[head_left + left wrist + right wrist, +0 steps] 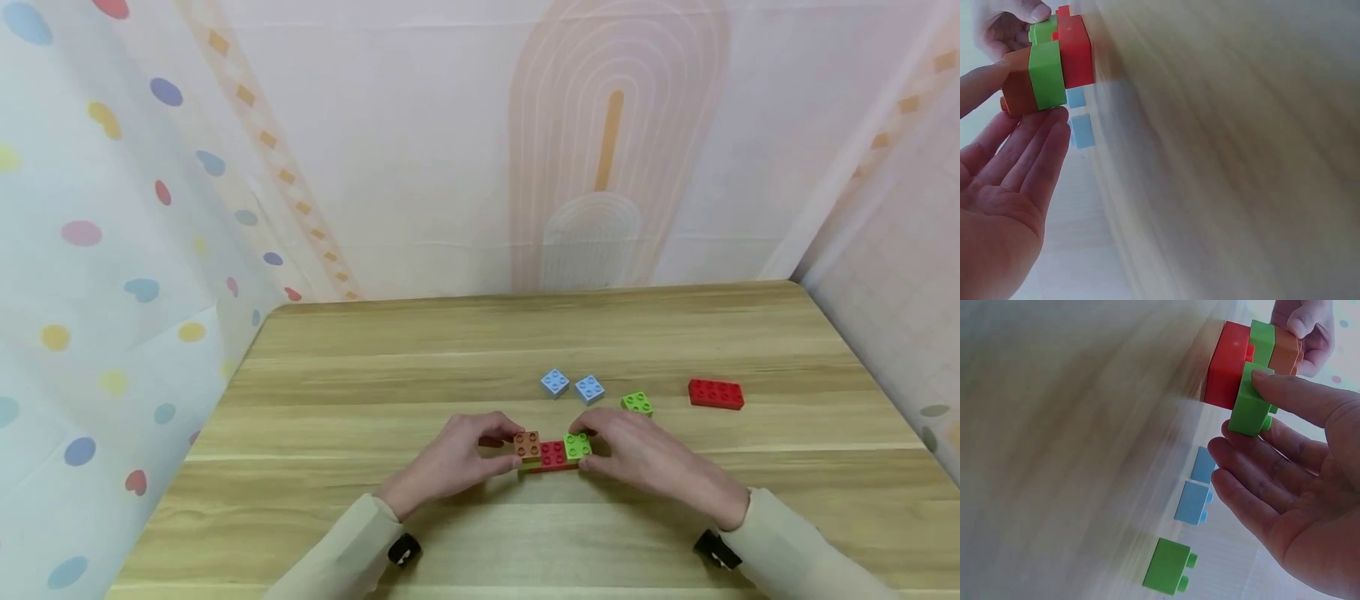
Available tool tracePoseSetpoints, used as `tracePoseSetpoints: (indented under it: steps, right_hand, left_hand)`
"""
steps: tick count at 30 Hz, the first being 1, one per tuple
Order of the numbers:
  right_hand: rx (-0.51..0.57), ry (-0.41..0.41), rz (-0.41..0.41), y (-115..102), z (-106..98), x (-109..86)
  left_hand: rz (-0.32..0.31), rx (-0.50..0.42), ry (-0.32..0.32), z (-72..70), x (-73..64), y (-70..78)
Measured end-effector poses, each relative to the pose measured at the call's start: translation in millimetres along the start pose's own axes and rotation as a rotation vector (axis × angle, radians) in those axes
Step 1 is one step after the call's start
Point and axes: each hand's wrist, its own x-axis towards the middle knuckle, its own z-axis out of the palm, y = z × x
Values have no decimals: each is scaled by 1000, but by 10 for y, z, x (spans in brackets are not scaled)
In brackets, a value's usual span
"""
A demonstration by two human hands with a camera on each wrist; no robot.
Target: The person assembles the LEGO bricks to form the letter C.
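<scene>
A long red building brick (pixel 552 454) lies on the table between the two hands, its middle studs showing. On its left end sits a green brick (pixel 1047 75) with an orange-brown brick (pixel 527 443) stacked on top. My left hand (pixel 457 458) grips the orange-brown brick between thumb and fingers. At the red brick's other end, my right hand (pixel 637 450) pinches a second green brick (pixel 577 446) by its sides. In the right wrist view that green brick (pixel 1251 403) meets the red one's studded side; whether it is fully seated I cannot tell.
Two light blue bricks (pixel 555 382) lie just behind the hands. A loose green brick (pixel 637 403) is beyond the right hand, partly hidden by it. Farther right lies another long red brick (pixel 716 394). The wooden table (pixel 360 358) ends at a patterned cloth backdrop (pixel 420 167).
</scene>
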Motion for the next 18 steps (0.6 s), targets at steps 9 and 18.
tracePoseSetpoints:
  steps: [9,18]
  right_hand:
    - [29,26,71,80,-63,-55]
    - [70,202,75,254,-276,-227]
  left_hand:
    - [-6,2,3,13,57,-27]
    - [-29,-27,0,28,95,0]
